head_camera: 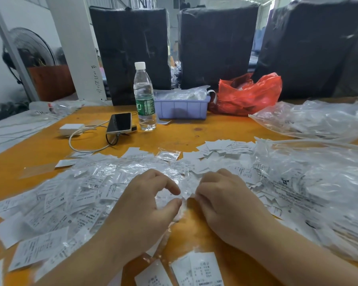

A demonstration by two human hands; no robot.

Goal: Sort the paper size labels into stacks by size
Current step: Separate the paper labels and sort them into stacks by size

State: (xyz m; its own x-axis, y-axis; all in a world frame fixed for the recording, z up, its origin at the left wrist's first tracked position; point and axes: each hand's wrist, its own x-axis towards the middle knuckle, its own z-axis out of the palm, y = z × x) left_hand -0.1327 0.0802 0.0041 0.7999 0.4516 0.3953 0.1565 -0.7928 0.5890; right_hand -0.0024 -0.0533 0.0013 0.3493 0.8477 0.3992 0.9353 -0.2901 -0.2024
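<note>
Nearest the camera, two printed paper labels (196,269) lie on the orange table (194,137) between the forearms. Just beyond them the left hand (147,201) and right hand (221,199) meet over a small clear plastic bag (180,193); the left thumb and forefinger are curled and pinch its left edge, while the right fingers are curled down onto its right edge, their grip hidden under the hand.

Loose size labels (56,203) spread in a wide heap to the left of the hands, a few showing XL, M and S; more labels (225,147) lie on the far right side of the hands. Big clear bags (318,182) with printed labels inside fill the right side.

Farther off stands a lilac plastic bin (182,108) holding clear packets, with a water bottle (144,96) just left of it, a red plastic bag (248,93) to its right and a phone (120,122) near the bottle
</note>
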